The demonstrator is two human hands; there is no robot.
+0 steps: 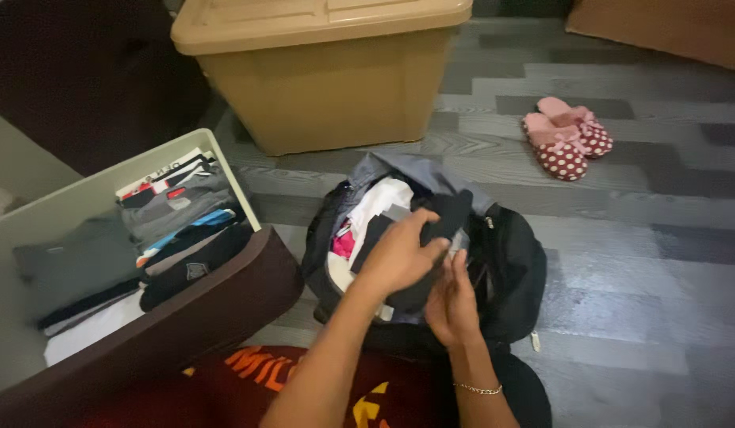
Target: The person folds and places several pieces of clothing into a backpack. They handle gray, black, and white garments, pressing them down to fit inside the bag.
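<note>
An open black and grey backpack point(510, 261) sits on the floor in front of me, with white and pink clothes point(375, 210) showing inside. My left hand point(399, 254) reaches over its opening and grips a folded dark garment point(449, 214) at the top of the bag. My right hand point(453, 305), with a thin bracelet on the wrist, is just below it. Its fingers press up against the lower part of the same dark garment. Part of the garment is hidden behind both hands.
A drawer point(248, 305) with a dark front stands open at the left, holding rows of folded clothes point(181, 226). A tan lidded plastic bin point(328, 71) stands behind the backpack. Pink polka-dot slippers point(566, 139) lie on the grey plank floor point(645, 261) at the right.
</note>
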